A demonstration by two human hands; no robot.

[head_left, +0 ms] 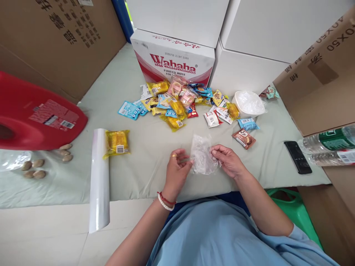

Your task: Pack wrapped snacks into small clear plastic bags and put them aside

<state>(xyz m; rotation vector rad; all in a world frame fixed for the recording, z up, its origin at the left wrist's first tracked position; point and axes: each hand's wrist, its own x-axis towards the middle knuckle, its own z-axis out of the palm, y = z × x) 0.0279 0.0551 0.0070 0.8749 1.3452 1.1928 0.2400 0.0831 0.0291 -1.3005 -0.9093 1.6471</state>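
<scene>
A clear, crinkled plastic bag (202, 153) is between my hands near the front edge of the covered table. My right hand (227, 159) pinches its right side between thumb and fingers. At the bag's left edge is my left hand (178, 168), fingers curled and thumb tip on the plastic. Whatever the bag may hold cannot be made out. Beyond it lies a heap of wrapped snacks (173, 105) in yellow, blue, pink and red packets. A brown biscuit packet (243, 139) and a blue packet (249, 123) lie to the right.
A white bowl (246, 104) holds clear plastic bags. On the left are a yellow packet (117, 143), a white roll (100, 181), a red jug (41, 114) and walnut-like nuts (39, 163). A phone (298, 157) and bottles (331, 139) lie right. Boxes (174, 61) stand behind.
</scene>
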